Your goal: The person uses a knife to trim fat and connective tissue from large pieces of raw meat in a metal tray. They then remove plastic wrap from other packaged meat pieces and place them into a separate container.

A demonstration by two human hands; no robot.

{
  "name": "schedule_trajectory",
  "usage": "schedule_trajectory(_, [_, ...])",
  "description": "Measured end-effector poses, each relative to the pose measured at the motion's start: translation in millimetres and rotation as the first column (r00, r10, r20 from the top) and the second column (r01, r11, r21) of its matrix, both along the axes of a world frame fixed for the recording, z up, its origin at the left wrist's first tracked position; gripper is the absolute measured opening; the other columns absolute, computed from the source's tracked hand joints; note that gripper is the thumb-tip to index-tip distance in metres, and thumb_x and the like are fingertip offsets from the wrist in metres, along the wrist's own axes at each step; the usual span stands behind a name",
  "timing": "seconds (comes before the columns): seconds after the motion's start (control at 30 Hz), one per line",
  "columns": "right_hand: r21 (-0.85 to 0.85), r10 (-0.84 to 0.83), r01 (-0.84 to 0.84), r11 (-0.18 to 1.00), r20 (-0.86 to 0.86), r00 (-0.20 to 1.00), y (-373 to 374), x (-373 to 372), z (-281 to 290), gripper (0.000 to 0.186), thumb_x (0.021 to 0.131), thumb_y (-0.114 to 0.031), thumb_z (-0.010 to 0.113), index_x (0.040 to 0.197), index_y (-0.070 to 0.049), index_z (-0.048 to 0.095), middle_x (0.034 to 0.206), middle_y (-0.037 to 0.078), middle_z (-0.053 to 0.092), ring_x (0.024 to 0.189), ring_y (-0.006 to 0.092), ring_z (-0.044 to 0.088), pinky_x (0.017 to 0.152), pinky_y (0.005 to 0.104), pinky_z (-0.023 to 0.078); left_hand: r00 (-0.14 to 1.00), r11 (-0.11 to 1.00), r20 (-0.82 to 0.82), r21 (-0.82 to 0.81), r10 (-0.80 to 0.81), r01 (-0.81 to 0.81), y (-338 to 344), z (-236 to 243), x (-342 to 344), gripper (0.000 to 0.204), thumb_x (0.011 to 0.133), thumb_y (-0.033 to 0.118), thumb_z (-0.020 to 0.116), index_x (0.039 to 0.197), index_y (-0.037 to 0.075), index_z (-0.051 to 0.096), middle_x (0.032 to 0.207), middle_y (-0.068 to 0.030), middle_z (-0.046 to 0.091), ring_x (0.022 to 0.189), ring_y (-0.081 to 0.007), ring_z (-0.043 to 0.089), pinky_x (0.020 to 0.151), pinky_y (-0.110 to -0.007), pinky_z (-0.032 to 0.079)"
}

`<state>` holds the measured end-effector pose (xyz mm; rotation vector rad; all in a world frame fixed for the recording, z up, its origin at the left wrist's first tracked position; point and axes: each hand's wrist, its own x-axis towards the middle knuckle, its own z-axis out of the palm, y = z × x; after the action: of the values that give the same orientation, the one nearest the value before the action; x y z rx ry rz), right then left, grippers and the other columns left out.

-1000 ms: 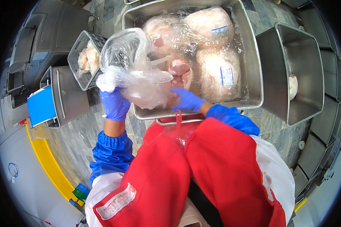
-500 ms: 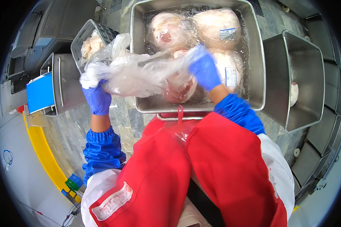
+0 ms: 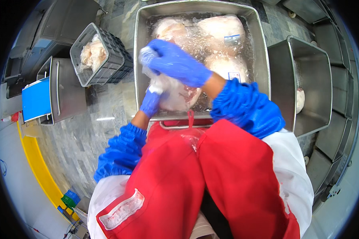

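Note:
Both my hands wear blue gloves and are over the near left part of a steel tub [image 3: 264,59]. My right hand [image 3: 178,63], reaching across to the left, is closed on a bunched clear plastic bag [image 3: 169,92]. Lower down, my left hand [image 3: 150,102] also grips the bag, its fingers partly hidden by the crumpled plastic. Behind the bag a reddish piece of meat [image 3: 192,96] shows in part. Large pale bagged meat pieces [image 3: 222,28] lie in water in the tub, some with white and blue labels.
At the left stands a grey crate [image 3: 117,59] holding crumpled clear plastic [image 3: 93,55]. A steel cart [image 3: 70,89] with a blue board [image 3: 36,99] is beyond it. To the right, another steel tub [image 3: 313,115] holds one pale piece [image 3: 300,100].
My left hand has moved right from beside the crate to the tub, and my right hand has swung left. The bag, stretched wide before, is now bunched between them.

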<state>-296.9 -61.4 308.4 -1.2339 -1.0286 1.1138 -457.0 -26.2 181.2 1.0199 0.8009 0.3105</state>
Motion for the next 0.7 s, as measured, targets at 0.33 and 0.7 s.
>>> schedule_trajectory(0.33, [0.035, -0.081, 0.073, 0.997, 0.362, 0.929, -63.9, -38.1, -258.9, 0.036, 0.071, -0.011, 0.055, 0.106, -0.005, 0.048, 0.102, 0.016, 0.050, 0.099, 0.0317, 0.048, 0.086, 0.0400, 0.037, 0.782, 0.441, -0.491, 0.647, -0.384, 0.622, -17.7, 52.8, -64.7, 0.032, 0.067, 0.017, 0.059, 0.095, 0.002, 0.053, 0.089, -0.0172, 0.056, 0.084, -0.0322, 0.054, 0.074, -0.037, 0.044])
schedule_trajectory(0.7, [-0.028, -0.080, 0.098, 0.995, 0.378, 0.922, -61.1, -48.1, -241.8, 0.030, 0.071, -0.010, 0.054, 0.100, -0.004, 0.052, 0.096, 0.014, 0.053, 0.095, 0.0312, 0.050, 0.084, 0.0384, 0.039, 0.875, 0.591, -0.103, 0.699, -0.473, 0.402, -8.0, 88.3, 17.5, 0.043, 0.063, 0.021, 0.068, 0.098, 0.001, 0.053, 0.094, -0.0137, 0.056, 0.087, -0.0270, 0.054, 0.079, -0.034, 0.042])
